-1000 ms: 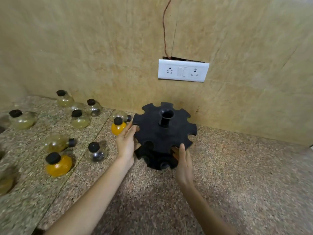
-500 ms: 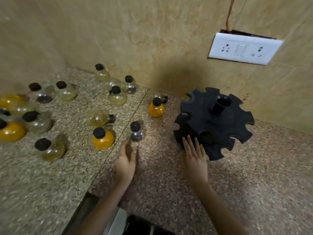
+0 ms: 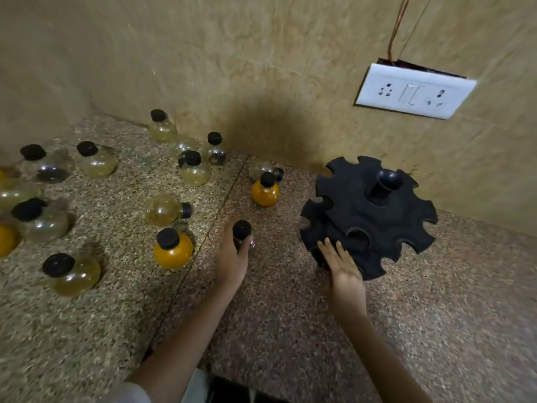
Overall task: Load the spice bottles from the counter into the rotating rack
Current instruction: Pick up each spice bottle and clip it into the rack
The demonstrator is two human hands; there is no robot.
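A black rotating rack point(image 3: 369, 216) with notched slots and a centre post stands on the counter by the wall, with no bottles in it. My right hand point(image 3: 343, 266) lies flat, fingers spread, against its near left edge. My left hand point(image 3: 232, 257) is wrapped around a small clear bottle with a black cap point(image 3: 241, 230) that stands on the counter left of the rack. Several round black-capped bottles stand further left, among them an orange one point(image 3: 173, 250) and another orange one point(image 3: 265, 191). A yellowish bottle point(image 3: 164, 210) lies on its side.
The speckled granite counter point(image 3: 290, 330) meets a beige wall behind. A white socket plate point(image 3: 412, 94) with a loose wire hangs on the wall above the rack. More pale and orange bottles crowd the far left. The counter's front edge runs near my body.
My left hand has left the rack, moved left and closed around the small clear bottle. My right hand stays at the rack's near edge. The view has swung left.
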